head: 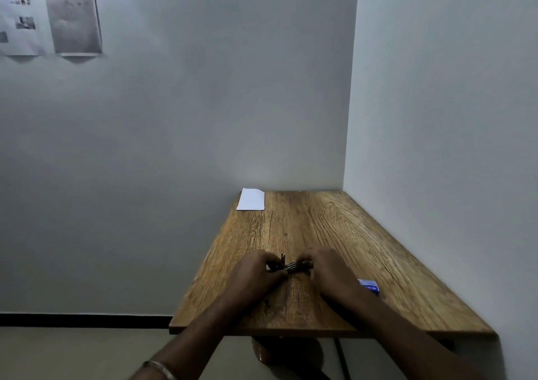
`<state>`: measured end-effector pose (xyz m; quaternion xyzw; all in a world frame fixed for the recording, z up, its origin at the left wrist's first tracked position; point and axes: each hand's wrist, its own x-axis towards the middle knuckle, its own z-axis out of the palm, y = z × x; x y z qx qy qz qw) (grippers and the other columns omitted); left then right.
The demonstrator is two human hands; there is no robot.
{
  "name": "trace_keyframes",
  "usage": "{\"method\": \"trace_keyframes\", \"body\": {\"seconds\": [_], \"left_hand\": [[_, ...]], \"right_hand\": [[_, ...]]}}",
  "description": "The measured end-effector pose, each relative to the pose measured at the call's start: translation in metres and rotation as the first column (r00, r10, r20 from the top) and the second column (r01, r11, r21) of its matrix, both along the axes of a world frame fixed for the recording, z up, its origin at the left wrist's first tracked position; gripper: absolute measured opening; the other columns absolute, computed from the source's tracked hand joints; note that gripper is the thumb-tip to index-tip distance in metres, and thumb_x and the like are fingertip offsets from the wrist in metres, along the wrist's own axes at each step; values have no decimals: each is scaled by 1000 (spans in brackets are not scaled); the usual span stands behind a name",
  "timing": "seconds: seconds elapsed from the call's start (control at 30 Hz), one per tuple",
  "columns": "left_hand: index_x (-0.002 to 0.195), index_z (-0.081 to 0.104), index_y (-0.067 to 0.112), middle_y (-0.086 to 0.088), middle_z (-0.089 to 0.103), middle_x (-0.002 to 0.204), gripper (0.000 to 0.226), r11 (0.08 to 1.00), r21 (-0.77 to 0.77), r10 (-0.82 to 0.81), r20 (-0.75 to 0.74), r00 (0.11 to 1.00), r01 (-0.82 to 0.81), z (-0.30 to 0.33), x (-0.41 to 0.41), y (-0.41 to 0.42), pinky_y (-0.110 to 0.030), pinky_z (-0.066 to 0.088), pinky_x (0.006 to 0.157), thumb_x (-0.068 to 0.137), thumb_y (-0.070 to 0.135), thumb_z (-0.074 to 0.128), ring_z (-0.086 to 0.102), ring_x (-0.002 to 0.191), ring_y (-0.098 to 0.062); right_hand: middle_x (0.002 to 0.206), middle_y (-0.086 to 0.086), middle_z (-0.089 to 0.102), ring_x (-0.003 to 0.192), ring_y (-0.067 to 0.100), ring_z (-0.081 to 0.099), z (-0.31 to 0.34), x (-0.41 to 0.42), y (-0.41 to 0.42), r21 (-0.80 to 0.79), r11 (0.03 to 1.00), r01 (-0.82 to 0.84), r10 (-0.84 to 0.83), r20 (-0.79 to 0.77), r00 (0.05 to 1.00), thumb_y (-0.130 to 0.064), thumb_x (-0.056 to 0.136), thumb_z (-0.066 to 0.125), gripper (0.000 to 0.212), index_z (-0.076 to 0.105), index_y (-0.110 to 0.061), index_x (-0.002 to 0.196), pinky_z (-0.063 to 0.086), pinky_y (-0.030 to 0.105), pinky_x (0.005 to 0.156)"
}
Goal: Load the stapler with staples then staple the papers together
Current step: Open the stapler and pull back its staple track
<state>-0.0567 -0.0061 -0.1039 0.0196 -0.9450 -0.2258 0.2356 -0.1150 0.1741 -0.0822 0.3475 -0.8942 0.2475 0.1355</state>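
A small metal stapler point(288, 265) lies in the middle of the wooden table point(334, 234), between both of my hands, with a thin part sticking up from it. My left hand point(254, 272) grips its left end with curled fingers. My right hand point(326, 272) holds its right end. Most of the stapler is hidden by my fingers. A blue and white staple box point(369, 286) lies just right of my right wrist. White papers point(251, 199) rest at the far left corner of the table.
The table stands in a corner, with a wall point(436, 117) along its right side and another behind it. Its left edge drops to the floor point(72, 353). Printed sheets point(72, 16) hang high on the back wall.
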Motion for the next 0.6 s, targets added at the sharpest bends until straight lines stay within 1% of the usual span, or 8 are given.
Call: {"method": "trace_keyframes", "body": {"seconds": [0.07, 0.17, 0.23, 0.3, 0.37, 0.47, 0.53, 0.6], "left_hand": [[109, 72, 30, 18, 66, 97, 28, 1000, 0, 0, -2, 1000, 0, 0, 1, 0, -9, 34, 58, 85, 44, 70, 51, 75, 12], [109, 71, 31, 24, 57, 86, 27, 1000, 7, 1, 4, 1000, -2, 0, 1, 0, -9, 34, 56, 85, 44, 69, 51, 74, 12], [109, 71, 31, 24, 57, 87, 27, 1000, 10, 4, 9, 1000, -4, 0, 1, 0, -10, 34, 58, 85, 44, 69, 51, 76, 12], [109, 71, 31, 20, 64, 95, 28, 1000, 10, 3, 8, 1000, -3, -1, 0, 0, -10, 36, 59, 84, 44, 70, 52, 77, 11], [109, 71, 30, 18, 67, 100, 28, 1000, 7, 0, 9, 1000, 0, -1, 0, 0, -10, 36, 59, 85, 44, 70, 52, 77, 11], [110, 70, 30, 19, 65, 99, 28, 1000, 8, -4, 14, 1000, 4, -1, 0, 0, -10, 36, 59, 85, 43, 70, 51, 76, 12], [109, 71, 31, 19, 65, 98, 28, 1000, 17, -1, 11, 1000, 1, -1, -1, 0, -10, 36, 60, 84, 43, 70, 52, 77, 12], [109, 71, 31, 20, 64, 96, 28, 1000, 20, 6, 4, 1000, -6, -1, -1, 0, -10, 37, 60, 84, 44, 71, 52, 77, 11]], "right_hand": [[114, -6, 67, 104, 9, 60, -2, 0, -2, -16, 1000, -4, 4, 16, 1000, -9, 93, 59, 24, 72, -25, 108, 52, 30, 94], [116, -5, 69, 107, 8, 61, -3, -2, 0, -93, 995, 22, -15, 70, 997, -5, 93, 58, 28, 72, -22, 110, 50, 26, 95], [118, -2, 70, 109, 9, 62, -3, -5, 4, -116, 992, 50, -41, 73, 996, -4, 94, 57, 30, 71, -20, 114, 50, 26, 96], [118, -1, 70, 108, 10, 63, -3, -6, 7, -86, 994, 67, -63, 45, 997, -5, 94, 55, 31, 70, -20, 117, 52, 28, 95], [118, -1, 70, 107, 10, 63, -4, -6, 8, -56, 996, 62, -61, 28, 998, -7, 95, 54, 31, 69, -21, 118, 52, 28, 94], [116, 0, 71, 104, 10, 64, -2, -6, 7, -30, 999, 40, -39, 21, 999, -7, 96, 54, 30, 69, -20, 118, 53, 28, 92], [116, 1, 71, 104, 12, 65, 0, -7, 7, -30, 998, 51, -50, 9, 999, -7, 96, 54, 31, 69, -19, 119, 53, 29, 92], [113, 1, 72, 102, 13, 65, 0, -8, 9, -19, 998, 64, -64, -19, 998, -6, 95, 54, 32, 70, -20, 118, 53, 28, 89]]}}
